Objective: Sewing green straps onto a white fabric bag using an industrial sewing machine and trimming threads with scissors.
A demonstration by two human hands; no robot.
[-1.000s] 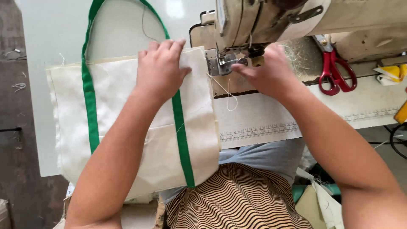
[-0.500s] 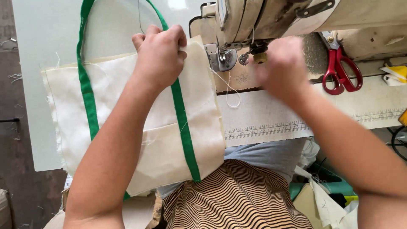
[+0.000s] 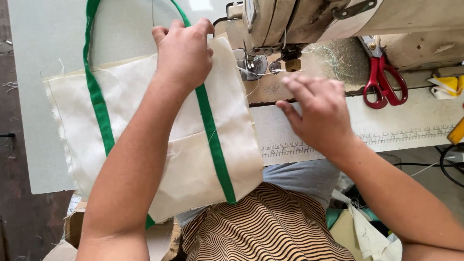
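Cream tote bag (image 3: 193, 145) lay flat across centre-left of frame on the pale table (image 3: 43, 38), green straps (image 3: 212, 140) already stitched down both sides, with the handle loop running off the top edge. A pocket seam looked done across the middle.

Left hand (image 3: 186, 55) gripped the bag's top edge at upper centre, fingers curled down and closed on the cloth. Right hand (image 3: 319, 111) hovered at centre right over the ruler-marked table edge (image 3: 386, 137), fingers loosely spread, holding nothing.

Bag's upper right corner sat just beside the presser foot (image 3: 253, 65) of the sewing machine (image 3: 338, 19), not under it. A loose thread (image 3: 251, 89) ran from needle area to the bag.

My read: strap and pocket stitching finished on this face; thread was not yet cut. Red scissors (image 3: 384, 82) lay untouched at upper right.
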